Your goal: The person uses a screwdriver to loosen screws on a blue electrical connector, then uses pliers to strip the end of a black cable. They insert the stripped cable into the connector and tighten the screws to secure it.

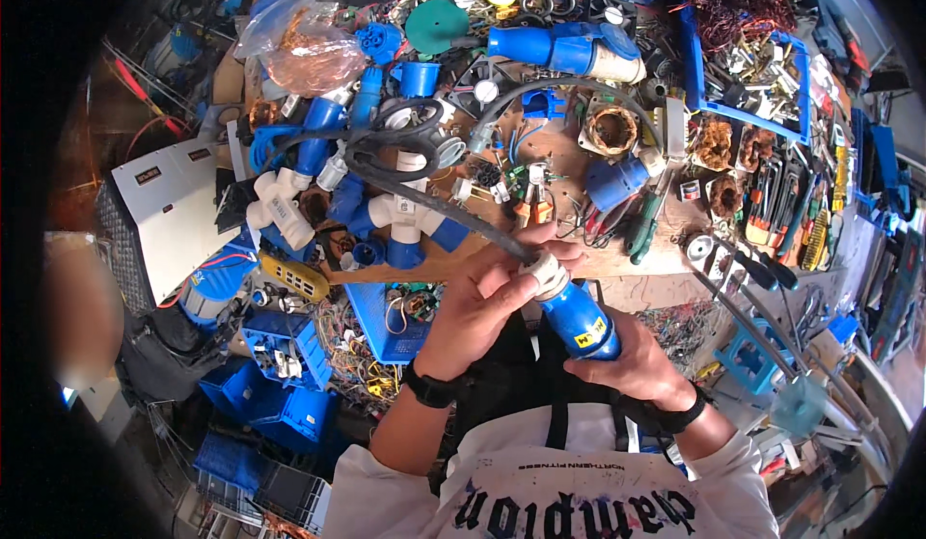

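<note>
Close to my body, in front of the bench edge, I hold a blue industrial plug (579,319) with a yellow label, tilted between both hands. My left hand (482,307) is closed round its white gland nut (548,276), thumb on the nut. My right hand (641,360) wraps the lower end of the blue body. A thick grey cable (463,219) runs out of the nut, up and left over the bench to a coil (386,158). What lies under my palms is hidden.
A cluttered wooden bench (666,259) holds white three-way connectors (282,209), a green-handled screwdriver (644,225), a large blue connector (564,49) and a copper-wound stator (612,130). A blue tray of metal parts (752,71) stands at the back right. Blue crates (280,346) stand low on the left.
</note>
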`<move>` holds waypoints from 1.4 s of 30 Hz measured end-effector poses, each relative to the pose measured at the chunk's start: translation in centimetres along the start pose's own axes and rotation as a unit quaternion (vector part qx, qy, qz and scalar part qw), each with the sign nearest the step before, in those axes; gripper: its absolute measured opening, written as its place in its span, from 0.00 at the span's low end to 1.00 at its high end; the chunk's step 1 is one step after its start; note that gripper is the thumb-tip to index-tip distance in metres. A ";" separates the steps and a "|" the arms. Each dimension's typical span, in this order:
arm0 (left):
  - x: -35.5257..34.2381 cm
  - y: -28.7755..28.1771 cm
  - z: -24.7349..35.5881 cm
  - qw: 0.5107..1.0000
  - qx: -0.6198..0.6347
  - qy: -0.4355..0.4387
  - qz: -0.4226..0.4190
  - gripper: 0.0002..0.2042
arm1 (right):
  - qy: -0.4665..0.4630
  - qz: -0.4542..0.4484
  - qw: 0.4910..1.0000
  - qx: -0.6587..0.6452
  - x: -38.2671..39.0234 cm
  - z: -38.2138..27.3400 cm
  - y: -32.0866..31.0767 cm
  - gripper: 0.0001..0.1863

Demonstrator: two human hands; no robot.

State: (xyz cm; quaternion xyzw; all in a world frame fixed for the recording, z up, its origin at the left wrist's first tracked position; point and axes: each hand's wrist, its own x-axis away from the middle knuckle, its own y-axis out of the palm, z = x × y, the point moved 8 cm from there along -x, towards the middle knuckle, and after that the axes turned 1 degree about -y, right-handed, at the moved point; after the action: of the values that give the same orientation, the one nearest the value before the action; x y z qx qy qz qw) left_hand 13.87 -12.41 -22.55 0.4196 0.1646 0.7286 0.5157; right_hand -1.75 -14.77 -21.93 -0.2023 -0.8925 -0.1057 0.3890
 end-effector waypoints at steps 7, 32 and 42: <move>0.2 -1.9 -1.5 0.994 -0.094 0.018 0.053 0.21 | 0.014 0.006 1.000 0.021 0.0 -0.2 0.3 0.33; 0.3 -1.8 -2.3 0.997 -0.046 -0.054 0.035 0.28 | 0.029 -0.023 0.999 -0.030 0.2 0.3 0.2 0.32; 0.0 0.9 -1.2 0.995 0.077 -0.063 -0.029 0.27 | 0.024 -0.040 0.997 -0.055 0.2 0.3 0.5 0.32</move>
State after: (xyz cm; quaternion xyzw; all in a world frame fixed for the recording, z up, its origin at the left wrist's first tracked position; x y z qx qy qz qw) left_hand 12.37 -12.51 -22.67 0.4979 0.2000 0.6706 0.5123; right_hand -1.87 -14.20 -22.03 -0.1846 -0.8831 -0.1747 0.3944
